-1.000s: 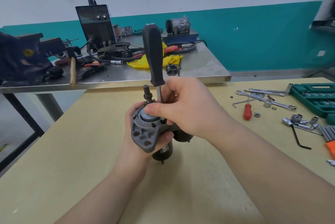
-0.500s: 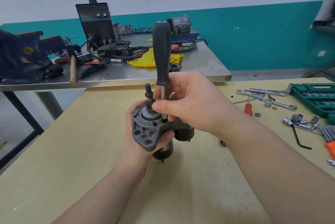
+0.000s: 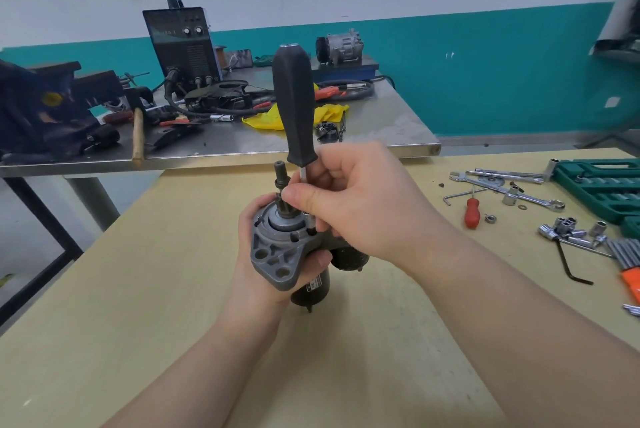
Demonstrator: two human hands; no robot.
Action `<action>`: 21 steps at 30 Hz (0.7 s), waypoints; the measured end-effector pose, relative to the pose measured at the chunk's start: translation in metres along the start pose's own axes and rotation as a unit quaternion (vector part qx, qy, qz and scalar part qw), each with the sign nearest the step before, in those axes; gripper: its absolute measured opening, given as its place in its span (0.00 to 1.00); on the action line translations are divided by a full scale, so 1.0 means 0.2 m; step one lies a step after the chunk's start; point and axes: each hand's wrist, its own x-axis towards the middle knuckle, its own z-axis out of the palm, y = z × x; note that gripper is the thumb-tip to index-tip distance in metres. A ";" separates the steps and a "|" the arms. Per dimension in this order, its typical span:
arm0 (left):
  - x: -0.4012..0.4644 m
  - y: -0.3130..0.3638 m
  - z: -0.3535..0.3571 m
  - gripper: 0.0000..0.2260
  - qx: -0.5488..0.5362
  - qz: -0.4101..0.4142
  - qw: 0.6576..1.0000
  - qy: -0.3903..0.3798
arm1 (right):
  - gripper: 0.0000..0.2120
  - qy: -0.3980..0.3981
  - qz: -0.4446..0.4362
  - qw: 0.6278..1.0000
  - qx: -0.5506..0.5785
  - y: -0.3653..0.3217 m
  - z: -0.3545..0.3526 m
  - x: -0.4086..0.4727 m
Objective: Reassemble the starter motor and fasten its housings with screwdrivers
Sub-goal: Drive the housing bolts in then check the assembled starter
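The starter motor (image 3: 277,254) stands upright on the wooden table (image 3: 138,289), grey nose housing up, black body below, pinion shaft sticking up. My left hand (image 3: 256,275) grips it from behind and underneath, thumb on the housing's lower edge. A black-handled screwdriver (image 3: 294,105) stands almost upright over the housing's right side. My right hand (image 3: 349,202) pinches its thin metal shaft low down, just above the housing. The tip is hidden behind my fingers.
Right of me lie wrenches (image 3: 502,185), a small red screwdriver (image 3: 471,213), sockets (image 3: 568,230), a black hex key (image 3: 568,265) and a green tool case (image 3: 602,185). Behind stands a steel bench (image 3: 398,130) with a welder (image 3: 181,43), vise (image 3: 45,105), hammer (image 3: 138,137) and yellow cloth.
The screwdriver handle first swung right, then tilted back left to near upright. My right hand stays low on the shaft; the motor has hardly moved.
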 end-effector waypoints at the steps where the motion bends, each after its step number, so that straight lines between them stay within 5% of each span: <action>1: 0.00 0.00 0.00 0.41 -0.005 -0.003 1.000 0.001 | 0.02 0.003 -0.004 1.000 -0.001 0.00 0.00 0.00; 6: -0.01 -0.01 0.00 0.40 0.007 -0.017 1.000 -0.005 | 0.11 0.026 -0.022 0.998 0.044 -0.04 0.04 -0.01; 14: -0.01 -0.01 0.01 0.43 0.015 -0.032 0.999 -0.004 | 0.04 0.074 -0.053 0.992 0.082 -0.07 0.03 0.00; 21: -0.01 0.03 0.02 0.43 0.048 -0.044 0.998 -0.021 | 0.23 0.065 -0.144 0.968 0.194 -0.10 -0.02 0.02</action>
